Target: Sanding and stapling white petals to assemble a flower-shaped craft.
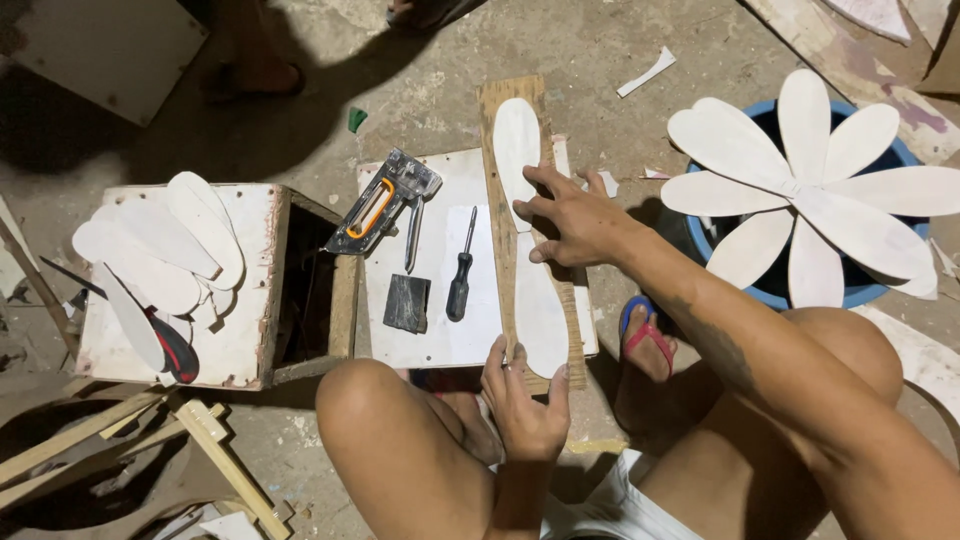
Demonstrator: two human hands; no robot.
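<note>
Pressing flat, open hands, left [525, 400] and right [570, 222], we pin a long white petal cutout [518, 150] onto the wood strip [503, 230]; gripping nothing.

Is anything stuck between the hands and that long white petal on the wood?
No. Both hands, left and right, press right on the white petal shape lying along the wooden plank.

White work board [440, 340], floor level: left portion taken by staple gun [385, 203], screwdriver [461, 272] and dark block [407, 303]; bare strip along its near left edge. Right of it, wooden plank [508, 250] with white petal cutouts, pressed by left hand [525, 405] and right hand [570, 222]. Left of board: open wooden box [250, 300] blocks passage. Right: flower cutout [810, 190] over blue bucket [775, 290]. Beyond board: open concrete floor [600, 60].
</note>
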